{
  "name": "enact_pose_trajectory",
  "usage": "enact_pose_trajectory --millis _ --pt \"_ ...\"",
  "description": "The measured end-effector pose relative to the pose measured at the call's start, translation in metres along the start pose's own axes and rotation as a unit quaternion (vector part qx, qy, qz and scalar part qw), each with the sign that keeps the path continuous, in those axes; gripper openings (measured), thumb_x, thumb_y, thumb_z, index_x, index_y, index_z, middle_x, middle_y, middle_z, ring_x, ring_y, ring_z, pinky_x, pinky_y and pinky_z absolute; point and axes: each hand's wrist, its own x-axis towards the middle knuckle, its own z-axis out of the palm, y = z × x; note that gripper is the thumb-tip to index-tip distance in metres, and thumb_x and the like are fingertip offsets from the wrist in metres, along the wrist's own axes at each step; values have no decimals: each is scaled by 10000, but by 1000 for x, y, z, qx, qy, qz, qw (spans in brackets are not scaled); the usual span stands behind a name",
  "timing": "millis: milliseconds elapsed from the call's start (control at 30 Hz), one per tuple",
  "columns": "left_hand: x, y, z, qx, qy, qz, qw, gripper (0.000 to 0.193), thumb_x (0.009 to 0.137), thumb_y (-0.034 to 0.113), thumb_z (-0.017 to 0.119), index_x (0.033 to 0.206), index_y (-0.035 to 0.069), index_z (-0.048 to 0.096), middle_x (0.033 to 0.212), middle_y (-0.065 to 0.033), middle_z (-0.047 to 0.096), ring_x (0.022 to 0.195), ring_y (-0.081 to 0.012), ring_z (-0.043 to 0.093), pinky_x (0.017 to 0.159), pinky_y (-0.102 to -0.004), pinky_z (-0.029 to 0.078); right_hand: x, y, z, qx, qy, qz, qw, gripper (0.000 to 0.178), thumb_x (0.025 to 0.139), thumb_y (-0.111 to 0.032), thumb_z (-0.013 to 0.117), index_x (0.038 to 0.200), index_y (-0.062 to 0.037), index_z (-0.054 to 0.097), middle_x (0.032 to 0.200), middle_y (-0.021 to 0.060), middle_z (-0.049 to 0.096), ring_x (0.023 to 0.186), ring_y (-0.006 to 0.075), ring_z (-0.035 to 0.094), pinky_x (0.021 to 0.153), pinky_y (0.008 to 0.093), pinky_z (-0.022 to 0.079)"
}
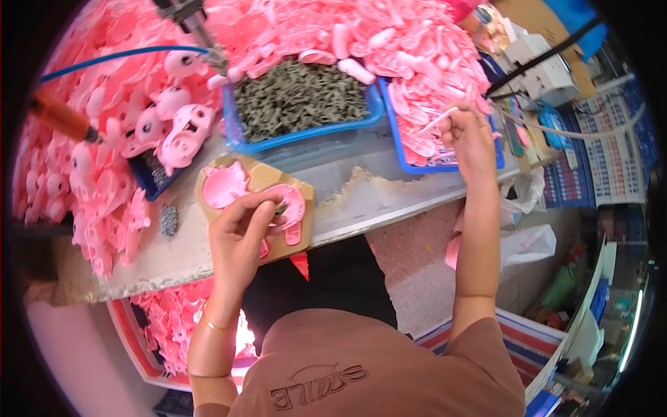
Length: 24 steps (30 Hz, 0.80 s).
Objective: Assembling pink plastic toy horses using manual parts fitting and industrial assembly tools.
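Note:
My left hand point(240, 233) is over a tan block-shaped holder point(308, 198), its fingers pinched on a small grey-green part point(281, 208). In the holder lie pink plastic shell pieces, among them a rounded one point(224, 183) and a curved one point(294, 203), which the fingers partly cover. At the right, my right hand point(471, 139) pinches a slim pale-pink plastic piece point(438, 122). It is above a blue bin point(411, 169) heaped with similar long pink pieces point(417, 144).
A blue tub point(258, 146) of grey-green parts point(302, 97) stands behind the holder. Pink animal-shaped shells point(184, 135) pile up at left, beside a small dark tray point(149, 174) and a cluster of screws point(169, 219). An orange-handled screwdriver point(62, 117) and a blue hose point(125, 58) hang at upper left.

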Motion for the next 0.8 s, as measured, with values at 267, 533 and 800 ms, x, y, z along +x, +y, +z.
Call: enact_pose_trajectory --millis 267,533,800 --pt "6 4 3 -85 -4 -71 994 270 997 211 551 1068 -32 643 1105 -133 686 849 -161 696 730 -250 568 -53 4 118 99 -249 143 953 127 882 -75 574 1004 -47 598 796 116 707 604 204 691 541 267 566" --pt "4 6 -4 -120 24 -97 988 264 981 186 588 1063 -58 643 1016 -127 689 860 -181 708 748 -262 584 -62 24 140 123 -316 122 933 129 884 -46 619 1002 -30 570 849 132 714 701 201 704 596 264 564" --pt "4 4 -11 -119 27 -66 990 255 962 185 623 1037 -56 661 937 -95 695 835 -133 695 733 -235 578 -68 14 144 -73 -321 140 934 177 872 -32 696 1039 -13 641 835 58 693 645 71 621 551 198 484"
